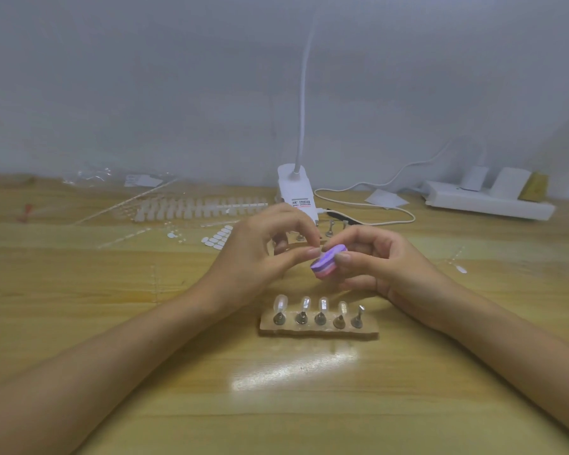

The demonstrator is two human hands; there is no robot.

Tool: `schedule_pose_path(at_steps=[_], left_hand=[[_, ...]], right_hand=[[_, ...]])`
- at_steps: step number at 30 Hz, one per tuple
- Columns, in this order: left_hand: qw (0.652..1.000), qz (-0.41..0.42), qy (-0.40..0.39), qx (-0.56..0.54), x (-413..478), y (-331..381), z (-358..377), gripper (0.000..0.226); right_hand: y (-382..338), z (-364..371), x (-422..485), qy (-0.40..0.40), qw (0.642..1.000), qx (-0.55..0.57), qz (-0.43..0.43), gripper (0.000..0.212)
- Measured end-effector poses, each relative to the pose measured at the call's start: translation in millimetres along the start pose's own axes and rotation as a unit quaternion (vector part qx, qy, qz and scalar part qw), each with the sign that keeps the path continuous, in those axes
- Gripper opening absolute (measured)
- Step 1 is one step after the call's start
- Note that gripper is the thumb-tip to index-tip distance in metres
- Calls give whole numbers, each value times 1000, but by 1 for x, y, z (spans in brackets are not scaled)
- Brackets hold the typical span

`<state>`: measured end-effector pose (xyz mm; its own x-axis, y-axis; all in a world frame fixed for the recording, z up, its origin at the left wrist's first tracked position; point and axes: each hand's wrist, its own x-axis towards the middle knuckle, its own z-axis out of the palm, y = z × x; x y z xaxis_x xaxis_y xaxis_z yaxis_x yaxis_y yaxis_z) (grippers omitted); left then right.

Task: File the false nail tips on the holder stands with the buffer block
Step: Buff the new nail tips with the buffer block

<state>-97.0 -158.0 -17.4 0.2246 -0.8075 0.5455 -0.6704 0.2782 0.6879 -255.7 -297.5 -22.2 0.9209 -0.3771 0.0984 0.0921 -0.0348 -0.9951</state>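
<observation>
My right hand [372, 257] grips the purple and pink buffer block [328, 260] between thumb and fingers, a little above the table. My left hand [263, 251] pinches something small against the block's left end. It is mostly hidden by the fingertips and looks like a nail tip. In front of both hands a tan holder base [319, 330] carries a row of metal stands. Clear nail tips [304, 305] sit on most of them, and the rightmost stand [358, 315] looks bare. More stands [330, 228] rise behind my hands.
A white clip lamp [296, 188] stands at the back centre, its cable [375, 205] looping right toward a power strip [486, 200]. Rows of spare nail tips [194, 206] and a sheet of white tabs [217, 238] lie back left. A black file [345, 218] lies behind my right hand.
</observation>
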Motion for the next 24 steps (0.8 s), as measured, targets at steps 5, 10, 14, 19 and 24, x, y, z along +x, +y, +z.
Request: schedule_pose_path(at_steps=[5,10,14,19,24], left_hand=[[998,-12,47,-30,2,-5,1,6],[999,-15,24,-24,0,-8,5,4],[999,-20,30,-29,0,-11,5,3],[999,-24,35,-33,0,-14,5,5],[999,-26,24,-32,0,-13,7,6]], right_hand=[[0,-3,3,50,997,65,11,24],[1,2,2,45,998,50,0,22],[2,1,2,10,999,31,4,21],[3,3,2,50,998,42,-9,25],[2,2,3,72,996,58,-16,24]])
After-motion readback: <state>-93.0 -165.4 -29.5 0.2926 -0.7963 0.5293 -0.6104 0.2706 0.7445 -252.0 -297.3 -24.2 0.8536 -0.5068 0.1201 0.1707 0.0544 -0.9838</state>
